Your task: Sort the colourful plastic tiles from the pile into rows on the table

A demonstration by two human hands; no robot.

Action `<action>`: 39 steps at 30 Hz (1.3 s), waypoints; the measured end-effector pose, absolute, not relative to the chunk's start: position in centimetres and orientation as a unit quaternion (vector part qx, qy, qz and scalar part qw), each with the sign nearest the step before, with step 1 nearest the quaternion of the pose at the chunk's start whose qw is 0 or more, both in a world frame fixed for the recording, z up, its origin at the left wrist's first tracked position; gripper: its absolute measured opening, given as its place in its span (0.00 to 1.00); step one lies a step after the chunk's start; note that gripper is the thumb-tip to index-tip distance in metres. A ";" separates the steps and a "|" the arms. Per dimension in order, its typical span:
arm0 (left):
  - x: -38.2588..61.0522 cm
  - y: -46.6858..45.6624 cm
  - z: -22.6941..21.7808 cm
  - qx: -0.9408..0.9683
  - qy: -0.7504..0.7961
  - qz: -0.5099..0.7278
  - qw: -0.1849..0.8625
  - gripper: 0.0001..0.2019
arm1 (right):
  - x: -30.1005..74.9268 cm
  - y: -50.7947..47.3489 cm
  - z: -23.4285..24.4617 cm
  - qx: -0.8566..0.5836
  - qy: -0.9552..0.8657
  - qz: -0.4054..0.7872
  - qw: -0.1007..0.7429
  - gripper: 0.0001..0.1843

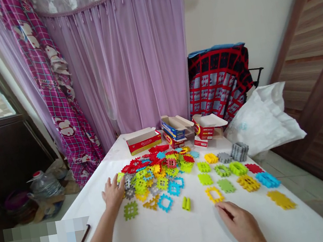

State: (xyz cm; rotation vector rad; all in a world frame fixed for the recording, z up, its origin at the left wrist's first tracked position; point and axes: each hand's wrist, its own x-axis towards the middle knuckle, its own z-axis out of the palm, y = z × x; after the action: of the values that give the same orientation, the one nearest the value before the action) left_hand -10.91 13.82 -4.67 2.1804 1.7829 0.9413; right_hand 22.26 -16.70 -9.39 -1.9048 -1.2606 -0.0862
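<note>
Plastic building tiles [154, 171] lie in a dense, mixed heap near the far end of a white bench [168, 238], in red, blue, yellow, lime and grey. Some are solid, notched squares and others are open frames. The left hand [113, 192] rests at the heap's near edge, open with its fingers spread. It touches the outer tiles and doesn't appear to grip any of them. The right hand [237, 220] lies lower on the bench, released and slightly curled, holding nothing. Its fingertips are just below a yellow frame tile [214, 194].

To the right of the heap, loose tiles sit singly in rough rows, mostly well apart, so each outline shows clearly. This open spacing makes any one tile easy to pick out without disturbing its neighbours. A green tile [130, 210] and a blue frame tile [165, 202] lie just off the heap, and a small lime tube [186, 203] stands out between the hands. A grey tube [240, 151] made of tiles sits upright further right.

Opened cardboard boxes [178, 128] stand along the far edge of the bench. Behind them hang lilac curtains [120, 54], and a white sack [262, 119] slumps to the right.
</note>
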 end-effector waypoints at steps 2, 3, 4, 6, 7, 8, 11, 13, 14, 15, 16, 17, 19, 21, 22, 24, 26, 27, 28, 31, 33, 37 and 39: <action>-10.1 15.0 -5.0 0.739 0.592 0.304 0.103 0.22 | 22.3 -16.7 -9.5 -0.760 -0.496 -0.030 0.419 0.17; -9.5 15.3 -5.3 0.743 0.586 0.302 0.115 0.22 | 22.3 -16.7 -9.6 -0.761 -0.493 -0.027 0.420 0.17; -8.8 15.4 -5.6 0.748 0.579 0.300 0.124 0.22 | 22.4 -16.7 -9.6 -0.762 -0.492 -0.023 0.420 0.17; -7.4 14.9 -6.3 0.759 0.561 0.298 0.141 0.22 | 22.4 -16.7 -9.7 -0.765 -0.490 -0.017 0.418 0.17; -6.7 14.5 -6.7 0.764 0.551 0.299 0.150 0.21 | 22.4 -16.6 -9.7 -0.766 -0.489 -0.016 0.416 0.16; -6.0 14.0 -7.1 0.768 0.542 0.301 0.158 0.22 | 22.4 -16.6 -9.7 -0.766 -0.490 -0.017 0.415 0.16; -4.4 12.1 -7.9 0.769 0.522 0.318 0.189 0.23 | 22.3 -16.5 -9.5 -0.763 -0.501 -0.021 0.408 0.15; -3.6 10.8 -8.0 0.761 0.512 0.334 0.218 0.23 | 21.8 -16.4 -9.2 -0.758 -0.517 -0.021 0.397 0.15; -3.3 10.3 -7.9 0.755 0.508 0.343 0.235 0.24 | 21.5 -16.3 -9.0 -0.755 -0.526 -0.019 0.391 0.16; -3.2 9.7 -7.7 0.747 0.503 0.352 0.254 0.24 | 21.1 -16.3 -8.7 -0.750 -0.537 -0.017 0.385 0.15; -3.2 9.3 -7.5 0.738 0.500 0.361 0.273 0.24 | 20.5 -16.2 -8.5 -0.745 -0.547 -0.015 0.381 0.15; -3.4 8.9 -7.3 0.727 0.498 0.370 0.292 0.25 | 19.9 -16.0 -8.2 -0.740 -0.558 -0.013 0.377 0.15; -4.3 8.4 -6.8 0.700 0.501 0.390 0.326 0.25 | 18.5 -15.7 -7.7 -0.730 -0.581 -0.019 0.360 0.15; -5.4 8.2 -6.5 0.668 0.512 0.412 0.349 0.26 | 17.2 -15.1 -7.2 -0.732 -0.597 -0.042 0.326 0.19; -6.0 8.2 -6.4 0.651 0.518 0.424 0.357 0.26 | 16.6 -14.8 -6.9 -0.736 -0.602 -0.056 0.303 0.22; -6.8 8.4 -6.3 0.621 0.521 0.452 0.373 0.26 | 15.8 -14.0 -6.6 -0.747 -0.608 -0.074 0.258 0.24; -7.0 8.6 -6.5 0.600 0.516 0.472 0.388 0.25 | 15.5 -13.3 -6.5 -0.755 -0.611 -0.078 0.226 0.19; -6.9 8.7 -6.5 0.594 0.513 0.478 0.395 0.24 | 15.5 -13.0 -6.5 -0.755 -0.613 -0.078 0.218 0.16; -6.8 8.8 -6.6 0.589 0.510 0.481 0.401 0.23 | 15.5 -12.8 -6.5 -0.752 -0.617 -0.078 0.216 0.13; -6.4 8.9 -6.9 0.581 0.504 0.484 0.418 0.23 | 15.6 -12.7 -6.8 -0.730 -0.637 -0.077 0.234 0.10; -6.2 8.9 -6.9 0.576 0.503 0.485 0.424 0.23 | 15.5 -12.8 -7.0 -0.716 -0.647 -0.075 0.253 0.09; -6.1 8.9 -7.0 0.574 0.505 0.479 0.431 0.22 | 15.3 -12.2 -7.4 -0.702 -0.649 -0.081 0.282 0.11; -6.0 8.9 -7.0 0.575 0.508 0.475 0.431 0.21 | 15.2 -11.7 -7.7 -0.706 -0.634 -0.082 0.304 0.15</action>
State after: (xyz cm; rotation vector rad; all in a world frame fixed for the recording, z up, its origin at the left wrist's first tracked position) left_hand -6.05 8.92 -7.02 1.4339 1.2658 1.1850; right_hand 15.20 -11.69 -7.67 -1.8708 -1.6791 -0.2175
